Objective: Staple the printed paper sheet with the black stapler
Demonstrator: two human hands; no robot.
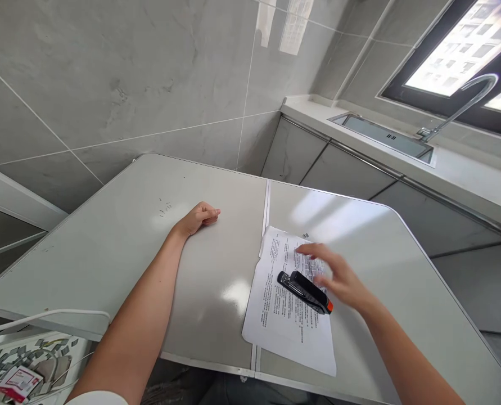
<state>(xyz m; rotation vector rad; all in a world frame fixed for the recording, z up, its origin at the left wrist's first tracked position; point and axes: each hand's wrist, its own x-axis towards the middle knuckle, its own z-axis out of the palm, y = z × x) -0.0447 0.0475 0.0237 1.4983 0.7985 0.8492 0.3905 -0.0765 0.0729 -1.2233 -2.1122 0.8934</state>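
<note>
A stack of printed paper sheets (pixel 286 315) lies on the grey folding table (pixel 149 247). A black stapler (pixel 304 291) with an orange end rests on the sheets. My right hand (pixel 338 278) hovers just right of the stapler, blurred, fingers stretched out over the paper and holding nothing. My left hand (pixel 199 216) rests on the table farther left, fingers curled loosely inward, with nothing visible in it.
A grey tiled wall stands behind the table. To the right runs a counter with a steel sink (pixel 385 135) and a curved tap (pixel 465 104) under a window. A white cable (pixel 43 318) and a box of small items (pixel 22 371) lie at lower left.
</note>
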